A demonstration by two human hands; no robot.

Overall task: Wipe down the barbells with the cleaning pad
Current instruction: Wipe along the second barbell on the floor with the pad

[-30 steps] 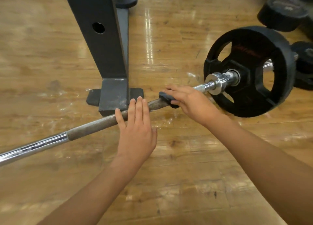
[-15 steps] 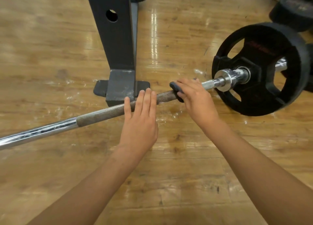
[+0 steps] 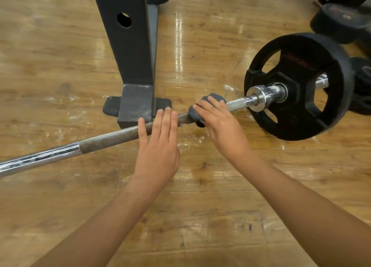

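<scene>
I'm gripping the cleaning pad (image 3: 216, 98) round the barbell (image 3: 108, 138) with the right hand (image 3: 218, 124). I'm resting the left hand (image 3: 158, 152) on it — fingers straight.

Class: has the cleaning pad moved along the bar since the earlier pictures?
No: the cleaning pad keeps its gap from the rack foot.
</scene>
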